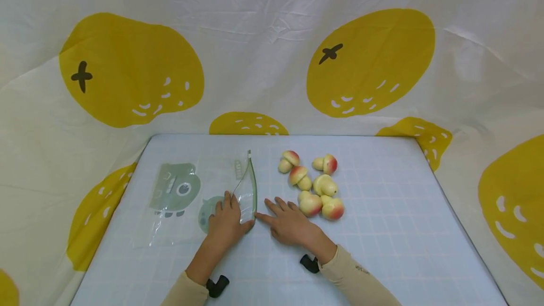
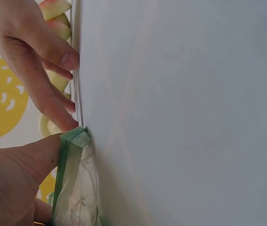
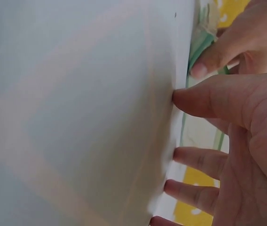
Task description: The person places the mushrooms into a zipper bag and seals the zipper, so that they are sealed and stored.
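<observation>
A clear plastic zip bag (image 1: 208,174) with green dinosaur prints lies flat on the table's left half. Its green-edged mouth (image 1: 254,188) faces right, the two lips slightly parted. My left hand (image 1: 227,223) rests on the bag with fingers spread, thumb against the near end of the green edge (image 2: 74,137). Just right of that edge, my right hand (image 1: 289,225) has straight, spread fingertips down at the table; its index fingertip meets the edge's near part. Several yellow and red mushroom-shaped pieces (image 1: 299,176) lie loosely grouped beyond and beside the right hand.
The table (image 1: 382,230) wears a pale checked cloth. Behind it and at both sides hangs a white sheet (image 1: 255,60) with large yellow fruit prints. Black wrist mounts (image 1: 218,286) stick out at both wrists, close above the cloth.
</observation>
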A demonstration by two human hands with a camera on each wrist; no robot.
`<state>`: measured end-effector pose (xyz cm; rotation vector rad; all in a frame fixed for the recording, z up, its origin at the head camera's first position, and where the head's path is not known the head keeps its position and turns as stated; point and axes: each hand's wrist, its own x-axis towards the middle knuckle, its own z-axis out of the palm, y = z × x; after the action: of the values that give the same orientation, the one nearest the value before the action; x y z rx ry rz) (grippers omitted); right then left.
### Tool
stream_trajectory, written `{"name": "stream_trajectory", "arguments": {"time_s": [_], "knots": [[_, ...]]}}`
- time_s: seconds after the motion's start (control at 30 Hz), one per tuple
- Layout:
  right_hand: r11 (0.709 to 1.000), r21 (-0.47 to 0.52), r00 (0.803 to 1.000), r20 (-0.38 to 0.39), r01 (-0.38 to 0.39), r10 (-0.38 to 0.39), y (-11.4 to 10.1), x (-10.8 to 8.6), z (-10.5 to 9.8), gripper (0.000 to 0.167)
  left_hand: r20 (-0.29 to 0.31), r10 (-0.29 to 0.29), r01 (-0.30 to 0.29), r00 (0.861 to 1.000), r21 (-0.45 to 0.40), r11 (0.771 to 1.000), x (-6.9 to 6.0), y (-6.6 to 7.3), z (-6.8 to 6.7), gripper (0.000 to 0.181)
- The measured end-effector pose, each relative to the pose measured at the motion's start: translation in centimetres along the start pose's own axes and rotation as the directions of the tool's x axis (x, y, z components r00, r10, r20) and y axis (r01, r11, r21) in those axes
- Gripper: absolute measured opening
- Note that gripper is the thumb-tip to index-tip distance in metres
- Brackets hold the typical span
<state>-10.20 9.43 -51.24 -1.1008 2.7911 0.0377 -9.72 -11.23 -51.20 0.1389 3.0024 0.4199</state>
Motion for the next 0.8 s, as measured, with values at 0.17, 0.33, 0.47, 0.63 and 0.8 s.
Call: {"name": "stream_trajectory", "arguments": {"time_s": [0.17, 0.33, 0.47, 0.63, 0.8], "knots": [[1.000, 0.001, 1.000, -0.003, -0.003, 0.003, 0.1, 0.0, 0.1, 0.053, -0.011, 0.009, -0.009, 1.000, 0.001, 1.000, 0.0, 0.0, -0.2, 0.101], [1.000, 0.011, 1.000, -0.011, 0.008, -0.007, 0.2, -0.1, 0.0, 0.053, -0.005, 0.005, -0.005, 1.000, -0.011, 1.000, 0.1, 0.0, -0.1, 0.100], [0.998, 0.066, 0.999, -0.028, 0.017, -0.015, 0.4, -0.1, -0.3, 0.054, 0.008, -0.001, 0.001, 1.000, -0.019, 1.000, 0.3, 0.0, 0.1, 0.099], [0.991, 0.133, 0.993, -0.120, 0.030, -0.014, 0.7, -0.8, -1.5, 0.053, 0.013, -0.009, 0.009, 1.000, -0.021, 1.000, 0.3, 0.0, 0.1, 0.100], [0.986, 0.159, 0.952, -0.305, 0.044, 0.007, 1.8, -2.2, -2.9, 0.049, 0.011, -0.023, 0.023, 1.000, -0.018, 1.000, 0.3, 0.1, 0.1, 0.100]]}}
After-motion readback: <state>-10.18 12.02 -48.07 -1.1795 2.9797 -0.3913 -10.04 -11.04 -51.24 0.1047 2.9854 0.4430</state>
